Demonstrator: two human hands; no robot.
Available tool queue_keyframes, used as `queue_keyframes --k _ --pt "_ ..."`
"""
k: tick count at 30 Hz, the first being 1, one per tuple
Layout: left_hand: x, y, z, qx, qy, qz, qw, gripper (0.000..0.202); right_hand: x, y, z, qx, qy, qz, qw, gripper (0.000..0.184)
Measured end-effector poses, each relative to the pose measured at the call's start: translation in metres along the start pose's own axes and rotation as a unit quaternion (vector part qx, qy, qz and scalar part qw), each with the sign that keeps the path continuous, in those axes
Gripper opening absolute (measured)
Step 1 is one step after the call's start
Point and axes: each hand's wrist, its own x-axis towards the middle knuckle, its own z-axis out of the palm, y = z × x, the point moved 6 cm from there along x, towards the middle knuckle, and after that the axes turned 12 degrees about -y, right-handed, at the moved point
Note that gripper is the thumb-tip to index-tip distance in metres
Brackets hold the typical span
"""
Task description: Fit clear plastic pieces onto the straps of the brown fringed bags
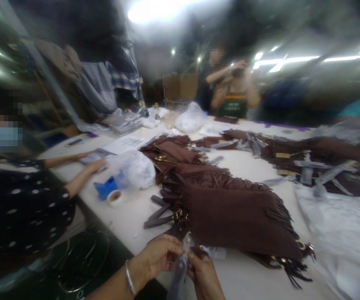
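Observation:
My left hand [159, 256], with a silver bangle at the wrist, pinches the top of a strap in a clear plastic sleeve [180, 268]. Close beside it, my right hand [203, 268] has its fingers closed on the same wrapped strap. The strap hangs down between both hands at the table edge. Just beyond them lies a stack of dark brown fringed bags [236, 216], with gold-coloured rings and clasps at the corners. Loose strap loops [159, 218] stick out from the left of this stack.
A blue tape dispenser [106, 188] and a tape roll [114, 198] lie left, by a plastic bag of white material [140, 168]. A co-worker in a dotted top [23, 204] works there. More brown bags [317, 150] and white plastic sheets [338, 237] lie right. Two people stand beyond.

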Motion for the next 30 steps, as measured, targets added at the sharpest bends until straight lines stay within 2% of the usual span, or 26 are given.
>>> queue_keyframes --k 5,9,12,16,19,23,26,30 --pt "0.005 0.0 -0.003 0.048 0.048 0.061 0.996 0.013 0.001 0.0 0.0 0.001 0.009 -0.022 1.0 0.052" --pt "0.007 -0.004 0.0 0.068 0.081 0.114 0.988 0.006 0.002 0.0 0.002 0.002 0.012 -0.027 1.0 0.054" --pt "0.006 -0.006 0.003 0.072 0.092 0.135 0.984 0.008 0.0 -0.004 0.005 0.008 0.007 -0.034 0.999 0.051" --pt "0.005 -0.01 0.006 0.057 0.074 0.13 0.987 0.019 -0.006 -0.01 0.01 0.013 -0.014 -0.024 1.0 0.049" --pt "0.005 -0.016 0.007 0.032 0.046 0.123 0.991 0.035 -0.011 -0.011 0.01 0.018 -0.021 -0.01 1.0 0.047" --pt "0.004 -0.017 0.012 0.031 0.002 0.18 0.983 0.053 -0.016 -0.007 0.003 0.034 -0.021 -0.001 0.999 0.051" --pt "0.0 -0.008 0.021 0.12 -0.002 0.247 0.962 0.047 -0.021 -0.001 -0.007 0.005 -0.032 0.0 0.999 0.057" --pt "-0.004 0.007 0.028 0.216 0.053 0.29 0.931 0.025 -0.033 0.002 -0.026 -0.098 -0.079 0.011 0.992 0.06"
